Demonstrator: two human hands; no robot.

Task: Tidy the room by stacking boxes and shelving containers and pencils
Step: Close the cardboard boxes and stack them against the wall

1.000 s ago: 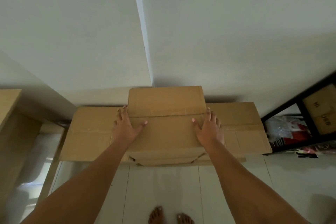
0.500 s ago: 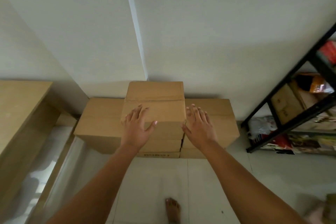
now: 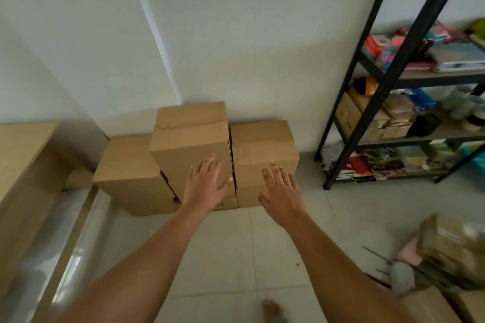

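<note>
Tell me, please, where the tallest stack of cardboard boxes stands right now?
The tallest stack stands centre-frame against the wall, between two lower stacks, left of the black shelving unit.

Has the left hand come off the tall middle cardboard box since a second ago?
Yes. The left hand has pulled back toward the person and now hangs open before the tall middle cardboard box, which stands in the corner.

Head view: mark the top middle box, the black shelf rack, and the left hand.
top middle box (image 3: 190, 136), head view, on its top face
black shelf rack (image 3: 393, 71), head view, front upright
left hand (image 3: 207, 183), head view, back of hand
</note>
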